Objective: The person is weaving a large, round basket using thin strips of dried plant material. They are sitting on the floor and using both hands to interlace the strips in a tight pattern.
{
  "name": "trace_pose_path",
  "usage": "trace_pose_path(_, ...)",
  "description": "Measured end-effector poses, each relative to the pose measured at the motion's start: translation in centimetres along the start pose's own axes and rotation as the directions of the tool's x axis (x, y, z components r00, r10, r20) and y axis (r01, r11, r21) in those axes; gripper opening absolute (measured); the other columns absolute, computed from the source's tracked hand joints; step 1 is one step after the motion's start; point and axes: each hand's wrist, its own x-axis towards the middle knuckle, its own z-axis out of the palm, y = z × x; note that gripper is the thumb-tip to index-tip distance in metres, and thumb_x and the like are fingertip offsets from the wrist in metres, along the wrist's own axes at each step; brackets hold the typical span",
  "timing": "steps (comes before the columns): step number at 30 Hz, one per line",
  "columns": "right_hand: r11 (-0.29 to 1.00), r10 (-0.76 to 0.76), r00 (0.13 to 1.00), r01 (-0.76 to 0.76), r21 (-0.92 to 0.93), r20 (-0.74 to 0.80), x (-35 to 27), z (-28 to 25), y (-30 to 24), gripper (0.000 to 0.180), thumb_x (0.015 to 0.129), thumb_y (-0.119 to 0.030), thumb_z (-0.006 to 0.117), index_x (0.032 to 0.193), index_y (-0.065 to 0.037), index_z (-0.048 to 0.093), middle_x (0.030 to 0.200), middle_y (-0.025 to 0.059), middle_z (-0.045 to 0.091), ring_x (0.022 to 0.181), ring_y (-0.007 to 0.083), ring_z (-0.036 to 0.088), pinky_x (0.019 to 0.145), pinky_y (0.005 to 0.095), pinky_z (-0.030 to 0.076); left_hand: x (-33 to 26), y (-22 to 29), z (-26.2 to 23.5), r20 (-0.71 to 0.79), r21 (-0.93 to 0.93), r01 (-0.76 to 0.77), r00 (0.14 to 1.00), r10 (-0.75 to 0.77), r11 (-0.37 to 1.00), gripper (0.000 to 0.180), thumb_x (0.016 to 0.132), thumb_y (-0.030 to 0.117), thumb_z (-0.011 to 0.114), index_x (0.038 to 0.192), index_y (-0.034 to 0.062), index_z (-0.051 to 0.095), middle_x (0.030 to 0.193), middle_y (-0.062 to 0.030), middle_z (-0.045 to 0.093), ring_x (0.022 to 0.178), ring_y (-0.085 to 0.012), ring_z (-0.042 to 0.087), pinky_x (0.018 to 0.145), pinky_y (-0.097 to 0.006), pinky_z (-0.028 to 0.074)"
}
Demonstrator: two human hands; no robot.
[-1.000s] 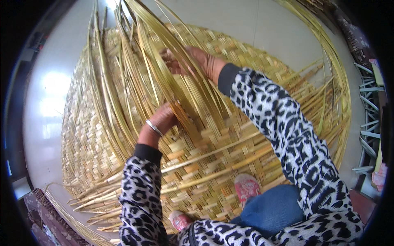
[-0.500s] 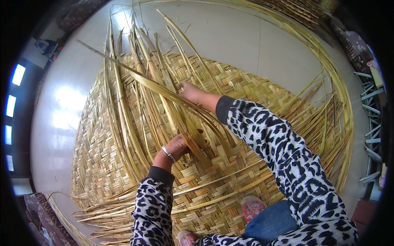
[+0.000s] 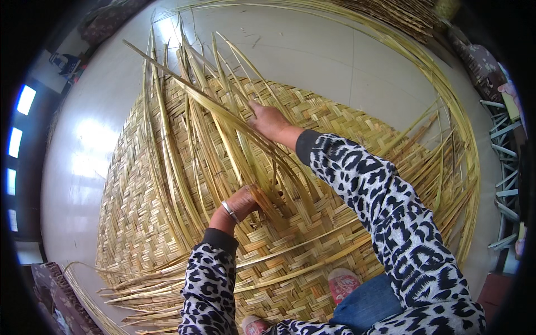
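Note:
A large woven mat (image 3: 134, 190) of flat yellow-green plant strips lies beneath both my hands. My left hand (image 3: 242, 203), with a silver bracelet at the wrist, is closed at the base of some raised strips (image 3: 273, 209). Its fingers are mostly hidden behind them. Farther up, my right hand (image 3: 269, 121) is closed around the side of a long slanting strip (image 3: 206, 101), which runs up to the far left. Other loose strips (image 3: 167, 139) stand out from the weave to the left of this hand and reach past the mat's far edge.
Loose strip ends fan out at the mat's right side (image 3: 446, 178) and lower left (image 3: 139, 298). A long curved bundle of strips (image 3: 455, 120) arcs over the pale floor (image 3: 312, 50). Grey metal frames (image 3: 505, 167) stand at the far right. My shoe (image 3: 343, 285) rests on the mat.
My right hand has shifted slightly right and down, and the slanting strip's far tip has swung to the right with it. The left hand stays at nearly the same spot, its fingertips now more hidden.

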Motion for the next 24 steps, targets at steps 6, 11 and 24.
trace_pose_path(6,0.983,0.145,0.978,-0.159,-0.087,-0.147,-0.8,-0.4,0.9,0.056,0.087,-0.021,0.050,0.138,0.003,0.041,0.090,0.0298,0.066,0.087,0.0435,0.065,0.081,0.0507,0.051,0.1,-0.3,-0.4,-0.041,0.005,0.005,0.999,-0.004,1.000,0.076,0.076,0.048,0.080,0.132,0.0047,0.053,0.122,-0.0111,0.064,0.111,-0.0243,0.063,0.096,-0.041,0.051)
trace_pose_path(11,0.982,0.159,0.957,-0.180,-0.063,-0.244,-2.1,-1.2,0.1,0.060,0.089,-0.024,0.052,0.141,0.002,0.039,0.090,0.0289,0.066,0.086,0.0426,0.065,0.079,0.0480,0.052,0.1,0.0,-0.1,-0.043,-0.007,0.034,0.998,-0.034,0.999,0.079,0.075,0.049,0.081,0.135,0.0058,0.051,0.123,-0.0106,0.063,0.111,-0.0244,0.062,0.097,-0.041,0.049)
trace_pose_path(24,0.993,-0.092,0.947,0.065,-0.099,-0.306,-3.8,-2.6,-0.1,0.061,0.087,-0.020,0.053,0.143,0.000,0.039,0.073,0.0245,0.063,0.066,0.0380,0.064,0.065,0.0464,0.053,-0.4,0.8,1.0,-0.096,-0.014,0.012,0.995,-0.013,1.000,0.077,0.078,0.050,0.079,0.135,0.0059,0.052,0.119,-0.0080,0.064,0.111,-0.0226,0.061,0.095,-0.039,0.049)
